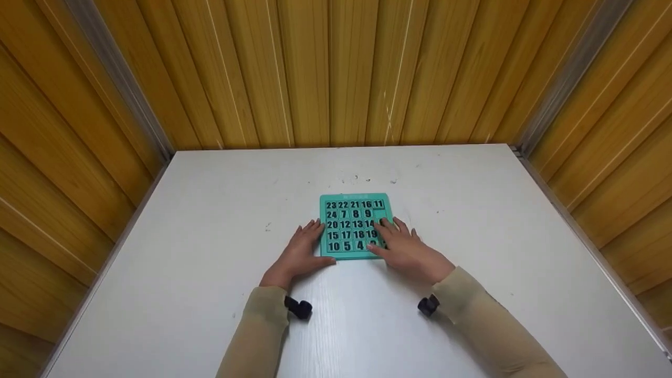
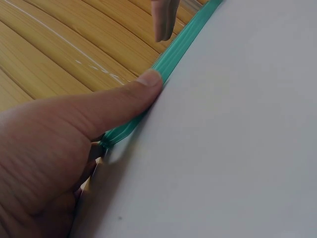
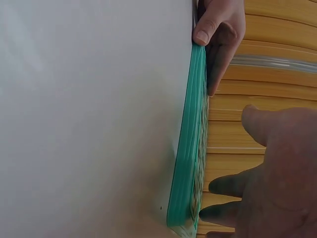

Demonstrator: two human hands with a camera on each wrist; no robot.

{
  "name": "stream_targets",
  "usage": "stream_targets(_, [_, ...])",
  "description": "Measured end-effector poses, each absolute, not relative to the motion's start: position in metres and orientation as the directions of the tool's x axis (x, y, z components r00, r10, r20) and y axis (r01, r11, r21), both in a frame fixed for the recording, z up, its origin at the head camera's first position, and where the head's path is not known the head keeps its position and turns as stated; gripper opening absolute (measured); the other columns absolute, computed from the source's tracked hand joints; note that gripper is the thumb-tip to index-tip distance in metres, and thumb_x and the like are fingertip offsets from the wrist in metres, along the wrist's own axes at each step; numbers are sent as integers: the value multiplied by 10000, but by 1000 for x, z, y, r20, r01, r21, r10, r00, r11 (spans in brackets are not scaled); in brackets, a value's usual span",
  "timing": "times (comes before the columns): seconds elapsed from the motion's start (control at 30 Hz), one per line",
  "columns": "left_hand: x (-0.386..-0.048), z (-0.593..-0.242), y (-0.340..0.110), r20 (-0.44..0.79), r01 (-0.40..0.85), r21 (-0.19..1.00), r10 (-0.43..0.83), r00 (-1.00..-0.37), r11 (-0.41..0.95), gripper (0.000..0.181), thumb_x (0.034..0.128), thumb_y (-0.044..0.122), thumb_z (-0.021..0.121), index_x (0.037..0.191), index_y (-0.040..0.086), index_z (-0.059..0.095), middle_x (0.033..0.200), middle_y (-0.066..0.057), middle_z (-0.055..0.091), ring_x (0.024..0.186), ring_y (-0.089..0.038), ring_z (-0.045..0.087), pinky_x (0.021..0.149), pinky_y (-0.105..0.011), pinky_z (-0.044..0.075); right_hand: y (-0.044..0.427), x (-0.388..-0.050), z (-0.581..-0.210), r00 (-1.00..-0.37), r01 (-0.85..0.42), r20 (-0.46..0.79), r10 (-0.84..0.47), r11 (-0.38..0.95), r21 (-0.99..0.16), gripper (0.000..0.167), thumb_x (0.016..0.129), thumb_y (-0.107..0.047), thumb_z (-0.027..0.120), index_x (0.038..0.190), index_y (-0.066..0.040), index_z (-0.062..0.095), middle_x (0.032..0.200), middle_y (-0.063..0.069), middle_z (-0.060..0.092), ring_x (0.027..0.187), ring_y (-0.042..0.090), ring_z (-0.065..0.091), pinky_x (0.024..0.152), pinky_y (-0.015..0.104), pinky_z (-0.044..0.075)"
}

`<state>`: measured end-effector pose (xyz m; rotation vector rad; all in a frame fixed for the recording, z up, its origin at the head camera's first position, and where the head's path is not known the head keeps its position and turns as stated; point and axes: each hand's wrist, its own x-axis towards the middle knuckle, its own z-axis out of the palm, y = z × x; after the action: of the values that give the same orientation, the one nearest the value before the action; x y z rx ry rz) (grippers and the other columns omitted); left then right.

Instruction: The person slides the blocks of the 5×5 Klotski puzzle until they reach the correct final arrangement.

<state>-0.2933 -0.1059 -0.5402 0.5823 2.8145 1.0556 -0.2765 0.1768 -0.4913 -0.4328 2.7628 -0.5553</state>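
Observation:
A green sliding number puzzle (image 1: 352, 256) lies flat on the white table, with black numbers on its square tiles. An open slot shows at the right end of its second row, under the 11 tile (image 1: 378, 204). My left hand (image 1: 302, 252) holds the puzzle's near left corner, thumb along the near edge and fingers against the left side. In the left wrist view the thumb (image 2: 133, 96) presses that edge. My right hand (image 1: 412, 252) is over the right columns, fingers spread and nearly straight, hiding several tiles. In the right wrist view its fingertips are close to the tile face; contact is unclear.
The white table (image 1: 184, 236) has small dark marks beyond the puzzle. Yellow wood-look panels (image 1: 336, 73) rise behind and on both sides. Each wrist carries a small black camera strapped over a beige sleeve (image 1: 262, 320).

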Motion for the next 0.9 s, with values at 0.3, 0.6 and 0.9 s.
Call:
stream_targets(0.3, [-293, -540, -107, 50, 309, 654, 369, -928, 691, 991, 807, 414, 864, 1592, 70, 368, 1690, -116, 308, 1613, -275, 187, 1352, -459, 67, 175, -279, -494, -915, -214, -234, -329, 887, -410, 810, 1033, -628, 430, 1651, -144, 233, 1749, 120, 95, 1622, 378, -6, 1288, 692, 44])
stream_targets(0.6, [-294, -542, -107, 53, 314, 651, 371, -927, 691, 985, 806, 423, 862, 1587, 66, 380, 1684, -126, 319, 1611, -283, 192, 1352, -471, 67, 172, -291, -495, -922, -215, -214, -322, 887, -409, 802, 1037, -599, 447, 1647, -123, 237, 1747, 135, 100, 1621, 385, 1, 1289, 692, 52])
stream_targets(0.9, [-294, -541, -106, 40, 304, 643, 366, -930, 703, 983, 814, 429, 856, 1595, 83, 369, 1691, -98, 312, 1615, -264, 182, 1352, -463, 75, 171, -301, -496, -923, -226, -204, -327, 888, -400, 816, 1042, -605, 434, 1649, -105, 218, 1741, 163, 101, 1616, 407, 1, 1274, 717, 68])
